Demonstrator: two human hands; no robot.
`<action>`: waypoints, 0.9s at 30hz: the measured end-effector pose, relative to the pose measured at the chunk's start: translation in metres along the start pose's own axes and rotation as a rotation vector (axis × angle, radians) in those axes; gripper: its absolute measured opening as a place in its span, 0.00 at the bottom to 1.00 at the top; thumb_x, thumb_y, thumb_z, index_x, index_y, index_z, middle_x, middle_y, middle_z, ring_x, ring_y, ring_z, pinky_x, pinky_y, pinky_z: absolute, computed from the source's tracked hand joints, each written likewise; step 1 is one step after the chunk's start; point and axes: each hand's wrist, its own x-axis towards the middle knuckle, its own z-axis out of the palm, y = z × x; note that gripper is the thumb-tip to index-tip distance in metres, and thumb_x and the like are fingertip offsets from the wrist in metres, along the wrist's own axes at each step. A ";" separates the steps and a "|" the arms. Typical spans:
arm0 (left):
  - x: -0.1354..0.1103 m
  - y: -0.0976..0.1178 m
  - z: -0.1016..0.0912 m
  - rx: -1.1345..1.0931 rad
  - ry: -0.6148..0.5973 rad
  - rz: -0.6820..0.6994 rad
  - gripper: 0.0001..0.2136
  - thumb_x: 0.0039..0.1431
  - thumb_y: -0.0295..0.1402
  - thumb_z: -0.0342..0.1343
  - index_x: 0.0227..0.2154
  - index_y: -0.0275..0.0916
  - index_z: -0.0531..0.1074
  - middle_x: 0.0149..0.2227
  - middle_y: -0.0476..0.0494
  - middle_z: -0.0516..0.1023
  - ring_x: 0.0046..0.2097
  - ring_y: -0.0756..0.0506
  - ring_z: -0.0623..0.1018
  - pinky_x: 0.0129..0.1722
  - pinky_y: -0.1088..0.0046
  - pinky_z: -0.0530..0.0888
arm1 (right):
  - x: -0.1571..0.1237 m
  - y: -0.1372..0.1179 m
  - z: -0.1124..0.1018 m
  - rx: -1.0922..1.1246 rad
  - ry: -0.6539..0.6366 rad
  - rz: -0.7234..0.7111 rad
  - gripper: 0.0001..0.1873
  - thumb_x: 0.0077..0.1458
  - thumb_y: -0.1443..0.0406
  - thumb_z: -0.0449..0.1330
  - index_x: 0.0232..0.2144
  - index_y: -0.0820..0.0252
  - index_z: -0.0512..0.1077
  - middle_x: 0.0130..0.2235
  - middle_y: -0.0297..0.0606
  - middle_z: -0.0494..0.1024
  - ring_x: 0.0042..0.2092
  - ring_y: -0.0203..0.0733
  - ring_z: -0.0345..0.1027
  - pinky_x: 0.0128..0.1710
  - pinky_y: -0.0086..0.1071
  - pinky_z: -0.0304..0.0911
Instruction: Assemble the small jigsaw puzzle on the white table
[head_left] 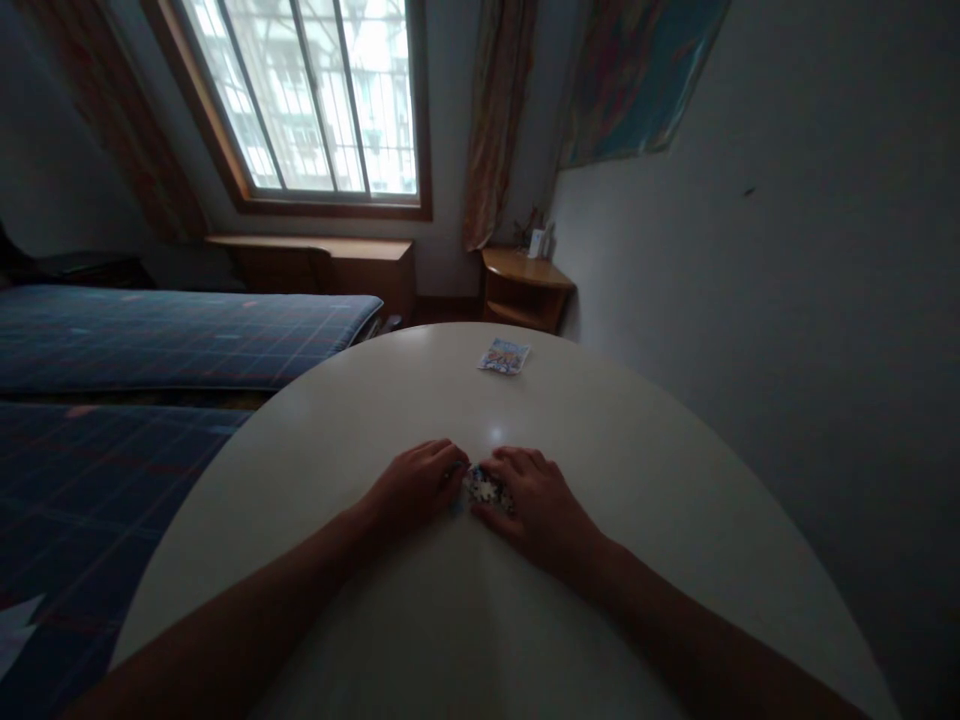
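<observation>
A small heap of jigsaw puzzle pieces (pixel 487 490) lies on the round white table (pixel 360 400), between my two hands. From the right, my right hand (pixel 534 500) curls round the heap, fingers on its far side and thumb on its near side. My left hand (pixel 424 482) is curled at the heap's left edge, its fingers bent over a few bluish pieces that are mostly hidden. Some pieces show a pale back, others are dark or coloured. Farther back on the table lies a small printed picture sheet or packet (pixel 505 356).
Beds with blue plaid covers (pixel 187 330) stand left of the table. Behind are a wooden desk (pixel 367 248), a barred window (pixel 315 100) and a corner shelf (pixel 525 268) with small items. A white wall (pixel 750 300) runs along the right.
</observation>
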 end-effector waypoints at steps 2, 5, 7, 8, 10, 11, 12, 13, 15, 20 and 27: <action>0.001 -0.001 0.001 -0.017 0.033 -0.045 0.08 0.63 0.31 0.50 0.38 0.39 0.74 0.38 0.41 0.79 0.39 0.43 0.78 0.44 0.66 0.73 | 0.002 0.002 -0.003 -0.021 -0.009 -0.031 0.21 0.56 0.55 0.64 0.50 0.57 0.72 0.52 0.47 0.73 0.54 0.54 0.65 0.54 0.49 0.63; 0.002 -0.003 0.003 -0.069 0.094 -0.119 0.08 0.64 0.33 0.50 0.39 0.40 0.74 0.36 0.42 0.80 0.36 0.44 0.78 0.41 0.68 0.72 | 0.005 0.004 -0.006 -0.070 -0.031 -0.094 0.18 0.59 0.57 0.62 0.48 0.60 0.73 0.47 0.47 0.75 0.49 0.52 0.67 0.50 0.47 0.66; 0.003 -0.004 0.004 -0.125 0.131 -0.164 0.08 0.64 0.33 0.50 0.39 0.40 0.74 0.33 0.44 0.79 0.34 0.45 0.77 0.39 0.69 0.72 | 0.007 0.004 -0.007 -0.110 -0.047 -0.142 0.15 0.61 0.59 0.59 0.47 0.61 0.73 0.45 0.47 0.75 0.47 0.52 0.67 0.48 0.46 0.67; 0.003 -0.004 0.004 -0.158 0.149 -0.184 0.08 0.64 0.34 0.50 0.39 0.40 0.74 0.32 0.45 0.79 0.33 0.45 0.77 0.38 0.70 0.72 | 0.007 0.004 -0.007 -0.127 -0.055 -0.162 0.14 0.62 0.59 0.58 0.46 0.61 0.73 0.44 0.47 0.75 0.46 0.51 0.67 0.47 0.45 0.68; 0.004 -0.005 0.003 -0.236 0.186 -0.222 0.08 0.65 0.35 0.50 0.39 0.39 0.73 0.29 0.47 0.78 0.31 0.46 0.76 0.36 0.71 0.71 | 0.008 0.004 -0.008 -0.146 -0.066 -0.188 0.12 0.63 0.60 0.57 0.44 0.61 0.73 0.42 0.46 0.76 0.46 0.51 0.68 0.46 0.44 0.68; 0.005 -0.004 0.003 -0.281 0.208 -0.240 0.09 0.65 0.36 0.50 0.39 0.39 0.73 0.29 0.47 0.77 0.30 0.47 0.76 0.34 0.72 0.71 | 0.008 0.003 -0.008 -0.147 -0.068 -0.194 0.12 0.63 0.61 0.57 0.44 0.61 0.73 0.42 0.46 0.76 0.45 0.50 0.68 0.45 0.43 0.68; 0.006 -0.004 0.002 -0.328 0.228 -0.255 0.10 0.65 0.37 0.50 0.39 0.38 0.73 0.28 0.48 0.77 0.30 0.48 0.75 0.33 0.73 0.71 | 0.008 0.003 -0.009 -0.141 -0.068 -0.198 0.11 0.63 0.61 0.57 0.44 0.61 0.73 0.41 0.46 0.76 0.45 0.50 0.68 0.45 0.43 0.68; 0.007 -0.002 0.002 -0.380 0.248 -0.269 0.11 0.65 0.38 0.49 0.39 0.37 0.72 0.28 0.47 0.76 0.28 0.48 0.75 0.31 0.74 0.70 | 0.008 0.004 -0.009 -0.127 -0.066 -0.204 0.11 0.63 0.62 0.57 0.44 0.62 0.74 0.41 0.46 0.76 0.45 0.50 0.68 0.45 0.43 0.68; 0.008 0.001 0.002 -0.488 0.280 -0.291 0.14 0.66 0.42 0.48 0.39 0.36 0.71 0.27 0.48 0.75 0.25 0.50 0.72 0.26 0.76 0.69 | 0.009 0.005 -0.008 -0.078 -0.048 -0.212 0.11 0.64 0.63 0.56 0.45 0.62 0.73 0.41 0.45 0.76 0.45 0.49 0.69 0.46 0.42 0.68; 0.009 0.006 0.006 -0.675 0.334 -0.314 0.21 0.67 0.50 0.43 0.41 0.36 0.67 0.28 0.48 0.72 0.24 0.51 0.71 0.22 0.76 0.70 | 0.013 0.008 0.000 0.099 0.061 -0.195 0.13 0.67 0.66 0.52 0.49 0.62 0.72 0.41 0.44 0.77 0.44 0.45 0.71 0.47 0.40 0.69; 0.004 0.002 -0.001 -0.595 0.250 -0.250 0.15 0.66 0.43 0.48 0.36 0.37 0.72 0.35 0.41 0.79 0.38 0.44 0.77 0.42 0.64 0.75 | 0.009 0.008 -0.017 -0.003 0.077 -0.073 0.15 0.66 0.62 0.53 0.51 0.60 0.72 0.48 0.46 0.76 0.50 0.50 0.70 0.50 0.44 0.68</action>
